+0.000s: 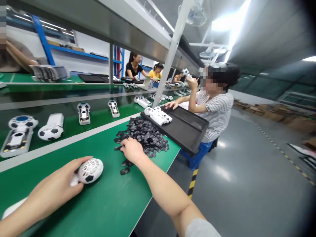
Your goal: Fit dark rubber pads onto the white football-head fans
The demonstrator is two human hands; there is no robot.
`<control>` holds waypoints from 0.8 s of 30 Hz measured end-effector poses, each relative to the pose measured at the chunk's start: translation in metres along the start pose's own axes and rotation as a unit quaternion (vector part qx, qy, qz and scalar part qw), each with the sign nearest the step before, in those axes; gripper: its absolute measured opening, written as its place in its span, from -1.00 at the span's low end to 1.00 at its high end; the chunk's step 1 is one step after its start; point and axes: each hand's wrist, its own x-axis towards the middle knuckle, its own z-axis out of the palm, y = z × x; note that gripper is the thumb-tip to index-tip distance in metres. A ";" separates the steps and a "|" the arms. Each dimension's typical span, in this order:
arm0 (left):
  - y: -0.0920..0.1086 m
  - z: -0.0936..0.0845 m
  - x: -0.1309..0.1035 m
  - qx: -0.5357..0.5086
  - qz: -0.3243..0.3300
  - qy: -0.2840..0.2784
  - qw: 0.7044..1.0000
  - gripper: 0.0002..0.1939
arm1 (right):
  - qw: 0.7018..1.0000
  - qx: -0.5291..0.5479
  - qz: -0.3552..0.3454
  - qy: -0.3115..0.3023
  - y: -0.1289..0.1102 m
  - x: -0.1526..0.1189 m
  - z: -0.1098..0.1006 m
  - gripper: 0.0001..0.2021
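My left hand [71,177] is wrapped round a white device with a football-patterned round head [91,170], held just over the green tabletop [106,204]. One black patch shows on the head, and the rest of its visible top is an open white lattice. My right hand [132,149] reaches to the left edge of a pile of small black pieces [148,133]. Its fingers are bent down and pressed together at the pieces; what they hold, if anything, is too small to make out. A few loose black pieces [124,171] lie nearer to me.
Football-patterned devices [84,113] stand along the green conveyor beyond a pale rail. A black tray [185,126] with several white devices [158,115] on it sits past the pile. Beside it, a person in a striped shirt [217,115] holds a device up. More people sit farther back.
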 end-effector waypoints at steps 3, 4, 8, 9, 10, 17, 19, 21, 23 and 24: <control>-0.018 -0.002 0.005 0.055 0.052 0.043 0.996 -0.34 | 1.000 0.011 -0.028 -0.005 -0.001 0.002 0.004 -0.87; -0.021 -0.005 0.006 0.072 0.062 0.056 0.994 -0.33 | 0.999 0.013 -0.038 -0.008 -0.002 0.002 0.004 -0.88; -0.016 -0.020 0.007 0.085 0.069 0.040 0.993 -0.33 | 0.994 0.059 -0.092 0.032 -0.008 -0.001 0.001 -0.92; -0.012 -0.024 0.006 0.083 0.073 0.027 0.994 -0.34 | 0.988 0.094 -0.111 0.046 -0.009 -0.003 0.001 -0.93; -0.007 -0.026 0.006 0.081 0.081 0.012 0.993 -0.35 | 0.980 0.142 -0.131 0.052 -0.010 -0.004 0.001 -0.93; 0.014 -0.026 0.003 0.099 0.054 -0.005 0.994 -0.33 | 0.883 0.421 -0.184 -0.095 -0.018 -0.013 0.004 -0.81; 0.019 -0.028 -0.001 0.097 0.050 -0.015 0.994 -0.33 | 0.869 0.435 -0.205 -0.117 -0.022 -0.017 0.004 -0.83; 0.023 -0.031 -0.004 0.097 0.053 -0.026 0.993 -0.31 | 0.852 0.463 -0.203 -0.139 -0.027 -0.020 0.004 -0.87; 0.026 -0.034 -0.007 0.096 0.054 -0.034 0.993 -0.29 | 0.832 0.497 -0.184 -0.164 -0.031 -0.023 0.005 -0.91; 0.027 -0.035 -0.007 0.095 0.052 -0.036 0.994 -0.27 | 0.825 0.508 -0.176 -0.174 -0.034 -0.024 0.006 -0.92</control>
